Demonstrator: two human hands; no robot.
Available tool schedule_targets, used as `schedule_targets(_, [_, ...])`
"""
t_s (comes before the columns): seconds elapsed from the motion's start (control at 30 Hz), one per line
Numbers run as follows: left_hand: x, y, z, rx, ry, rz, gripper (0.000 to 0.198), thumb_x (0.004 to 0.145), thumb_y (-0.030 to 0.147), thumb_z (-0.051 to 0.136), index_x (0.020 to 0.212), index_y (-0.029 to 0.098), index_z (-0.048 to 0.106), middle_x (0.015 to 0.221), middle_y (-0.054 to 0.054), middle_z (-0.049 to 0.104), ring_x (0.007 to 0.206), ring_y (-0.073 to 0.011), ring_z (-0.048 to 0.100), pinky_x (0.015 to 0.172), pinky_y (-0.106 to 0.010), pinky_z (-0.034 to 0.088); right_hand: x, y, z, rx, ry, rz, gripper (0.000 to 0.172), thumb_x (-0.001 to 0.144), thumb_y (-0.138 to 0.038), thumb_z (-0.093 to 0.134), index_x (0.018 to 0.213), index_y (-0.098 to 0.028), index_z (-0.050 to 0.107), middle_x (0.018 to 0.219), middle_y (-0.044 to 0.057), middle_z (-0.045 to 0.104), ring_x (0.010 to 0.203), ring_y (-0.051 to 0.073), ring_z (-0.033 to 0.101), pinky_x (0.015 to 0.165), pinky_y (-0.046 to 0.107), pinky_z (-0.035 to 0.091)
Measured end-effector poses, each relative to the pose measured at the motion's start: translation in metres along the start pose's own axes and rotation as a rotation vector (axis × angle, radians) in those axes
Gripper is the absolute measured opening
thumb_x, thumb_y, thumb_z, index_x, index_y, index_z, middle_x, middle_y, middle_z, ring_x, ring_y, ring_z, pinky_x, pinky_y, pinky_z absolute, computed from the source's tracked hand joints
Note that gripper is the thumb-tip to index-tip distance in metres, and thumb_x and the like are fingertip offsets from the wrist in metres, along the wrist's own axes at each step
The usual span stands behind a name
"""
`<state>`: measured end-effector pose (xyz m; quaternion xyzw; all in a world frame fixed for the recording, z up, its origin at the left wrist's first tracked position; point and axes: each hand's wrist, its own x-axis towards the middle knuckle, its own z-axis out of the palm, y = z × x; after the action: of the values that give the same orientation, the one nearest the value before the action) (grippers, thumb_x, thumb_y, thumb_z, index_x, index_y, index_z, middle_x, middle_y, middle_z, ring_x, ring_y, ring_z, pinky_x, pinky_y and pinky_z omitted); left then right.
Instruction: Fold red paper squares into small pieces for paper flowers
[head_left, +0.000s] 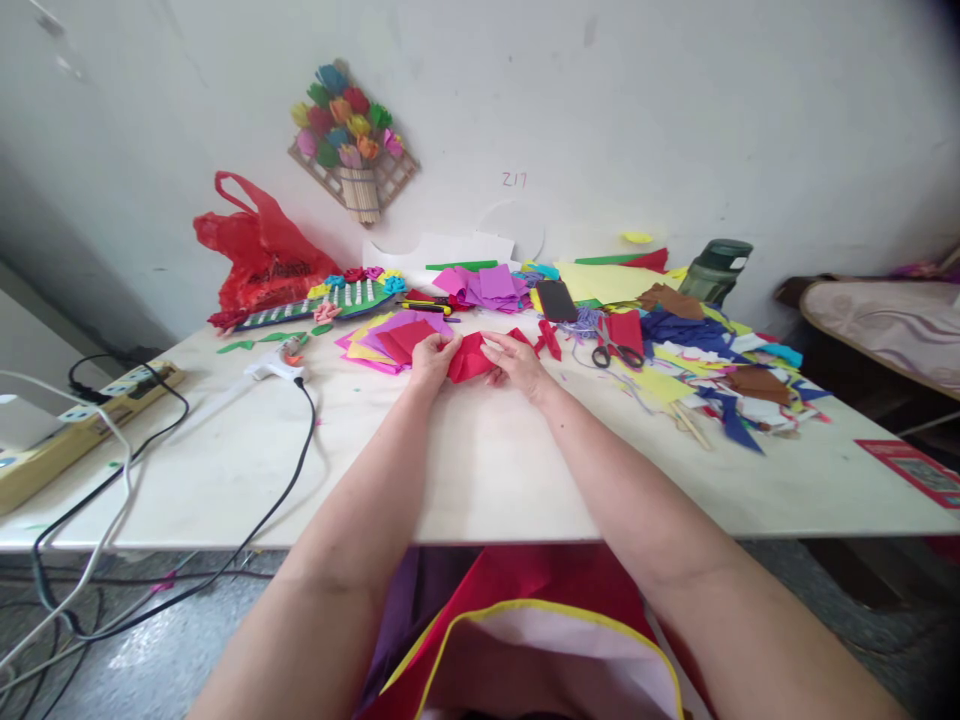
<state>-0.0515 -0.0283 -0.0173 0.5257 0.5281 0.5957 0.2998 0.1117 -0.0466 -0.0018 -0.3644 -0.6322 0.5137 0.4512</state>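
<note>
Between my two hands is a piece of red crepe paper [468, 360], held just above the white table. My left hand [435, 362] pinches its left side with thumb and fingers. On the other side, my right hand [519, 364] grips the paper, its thumb and fingers closed at the edge. A fanned stack of coloured paper squares [375, 342], pink, yellow, purple and red, lies just left of my left hand. Small red paper scraps [550, 341] sit right of my right hand. Black-handled scissors [616, 354] rest farther right, by a red paper piece.
A white glue gun [277, 362] with a black cord and a power strip [90, 425] occupy the left. Behind are a red plastic bag [259, 250], paper flowers, purple paper [484, 287] and a phone [556, 300]. Paper scraps [705, 350] and a green bottle [716, 270] lie right.
</note>
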Motion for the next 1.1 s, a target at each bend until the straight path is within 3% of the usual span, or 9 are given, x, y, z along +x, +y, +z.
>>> schedule_targets(0.13, [-0.002,0.002,-0.001,-0.036,-0.052,0.012,0.034,0.060,0.047,0.065,0.064,0.015,0.055,0.055,0.002,0.053,0.050,-0.0079,0.045,0.046,-0.018,0.034,-0.001,-0.001,-0.002,0.025,-0.028,0.036,0.066,0.070,-0.044,0.058,0.128,-0.018,0.040,0.058,0.000,0.060,0.047,0.013,0.057,0.044,0.024,0.044])
schedule_targets(0.27, [-0.007,0.007,-0.001,-0.088,-0.186,-0.009,0.036,0.057,0.047,0.067,0.067,0.014,0.056,0.054,0.002,0.053,0.048,-0.0075,0.045,0.046,-0.018,0.034,0.001,0.001,-0.005,0.056,0.081,0.034,0.073,0.067,-0.041,0.062,0.132,-0.020,0.034,0.062,-0.002,0.058,0.050,0.011,0.054,0.048,0.023,0.044])
schedule_targets(0.6, [-0.010,0.008,-0.001,-0.060,-0.372,-0.001,0.040,0.055,0.045,0.071,0.077,0.013,0.060,0.056,0.001,0.055,0.049,-0.0085,0.049,0.047,-0.019,0.036,0.008,0.009,-0.008,0.101,0.153,0.052,0.054,0.060,-0.017,0.064,0.113,-0.014,0.054,0.061,-0.003,0.055,0.053,0.009,0.053,0.053,0.022,0.044])
schedule_targets(0.8, [-0.012,0.012,-0.007,-0.298,-0.408,-0.160,0.042,0.062,0.044,0.066,0.093,0.017,0.056,0.064,0.001,0.058,0.052,-0.0086,0.054,0.051,-0.020,0.041,0.009,0.010,-0.006,0.080,0.269,0.012,0.045,0.061,-0.014,0.062,0.106,-0.015,0.058,0.061,-0.002,0.057,0.056,0.010,0.056,0.059,0.025,0.047])
schedule_targets(0.9, [-0.011,0.014,-0.010,-0.396,-0.432,-0.281,0.046,0.060,0.034,0.069,0.099,0.018,0.052,0.068,0.001,0.060,0.055,-0.0099,0.057,0.054,-0.023,0.045,0.013,0.015,-0.007,0.078,0.302,0.008,0.043,0.062,-0.014,0.061,0.105,-0.015,0.059,0.063,-0.002,0.058,0.056,0.010,0.056,0.058,0.025,0.047])
schedule_targets(1.1, [-0.013,0.019,-0.014,-0.414,-0.496,-0.320,0.050,0.056,0.018,0.071,0.100,0.019,0.047,0.071,0.000,0.061,0.065,-0.0132,0.061,0.060,-0.027,0.049,0.019,0.022,-0.010,0.048,0.366,-0.039,0.039,0.061,-0.014,0.061,0.100,-0.014,0.061,0.072,0.001,0.061,0.062,0.011,0.057,0.061,0.024,0.048])
